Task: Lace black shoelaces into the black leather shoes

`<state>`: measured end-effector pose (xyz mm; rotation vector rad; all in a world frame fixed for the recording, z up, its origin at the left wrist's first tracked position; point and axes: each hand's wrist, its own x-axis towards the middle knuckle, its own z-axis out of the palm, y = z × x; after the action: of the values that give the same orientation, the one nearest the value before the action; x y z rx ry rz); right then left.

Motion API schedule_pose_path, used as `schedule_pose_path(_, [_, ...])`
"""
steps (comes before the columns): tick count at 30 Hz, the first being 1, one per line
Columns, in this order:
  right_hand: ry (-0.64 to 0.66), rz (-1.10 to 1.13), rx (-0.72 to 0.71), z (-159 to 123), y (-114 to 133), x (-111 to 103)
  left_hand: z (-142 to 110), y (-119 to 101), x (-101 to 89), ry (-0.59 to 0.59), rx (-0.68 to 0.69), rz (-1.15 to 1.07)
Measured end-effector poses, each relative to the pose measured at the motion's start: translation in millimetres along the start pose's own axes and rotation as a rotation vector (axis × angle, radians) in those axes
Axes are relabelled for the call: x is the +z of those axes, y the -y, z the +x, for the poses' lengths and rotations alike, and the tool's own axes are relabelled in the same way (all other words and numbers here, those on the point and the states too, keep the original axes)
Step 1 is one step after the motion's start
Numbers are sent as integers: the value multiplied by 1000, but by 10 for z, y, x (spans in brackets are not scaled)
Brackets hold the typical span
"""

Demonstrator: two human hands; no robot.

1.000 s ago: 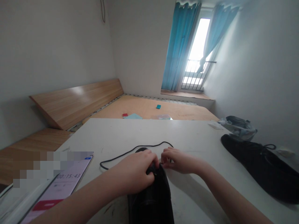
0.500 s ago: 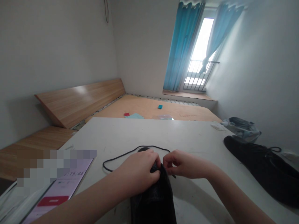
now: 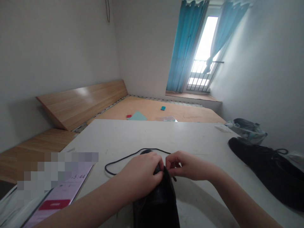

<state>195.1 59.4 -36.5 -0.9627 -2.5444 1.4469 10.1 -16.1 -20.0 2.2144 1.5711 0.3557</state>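
A black shoe (image 3: pixel 156 205) stands on the white table right in front of me, its lower part cut off by the frame's edge. My left hand (image 3: pixel 144 171) lies over the shoe, thumb and fingers gripping its opening near the eyelets. At the right side of that opening, my right hand (image 3: pixel 181 165) pinches with its fingertips, seemingly on the lace; the exact hold is hidden. The black shoelace (image 3: pixel 123 161) loops over the table beyond the shoe, and a short lace end pokes out below my right fingers.
A second black shoe (image 3: pixel 266 171), its lace tied, lies at the right of the white table (image 3: pixel 133 134). Behind it sits a clear plastic bag (image 3: pixel 251 131). A phone (image 3: pixel 61 196) lies at the left. Past the table is a bed (image 3: pixel 185 110) with small coloured items.
My right hand has shifted very slightly at the shoe's edge, and the lace end under it sits a little further left. My left hand keeps its place.
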Motion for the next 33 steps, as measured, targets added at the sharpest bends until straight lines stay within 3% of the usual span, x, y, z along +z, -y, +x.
schedule_pose_path(7, [-51, 161, -123, 63, -106, -49, -2, 7, -89, -85, 28, 15])
schedule_pose_path(11, [-129, 278, -259, 30, 34, -12, -11, 4, -248, -199, 52, -5])
schedule_pose_path(14, [-200, 452, -345, 1, 161, 51, -52, -13, -397, -225, 143, -104])
schedule_pose_path(17, [-223, 621, -372, -34, 264, 63, -123, 5, -574, -238, 183, -175])
schedule_pose_path(20, [-212, 730, -322, -65, 368, 26, -206, 96, -736, -168, 117, -140])
schedule_pose_path(24, [-189, 337, -137, -39, 568, 41, -301, 276, -844, -1, 11, 5])
schedule_pose_path(28, [-163, -134, -42, 78, 822, 173, -325, 360, -814, 177, -139, 162])
schedule_pose_path(33, [-179, -443, -27, 229, 979, 268, -253, 302, -681, 210, -159, 238])
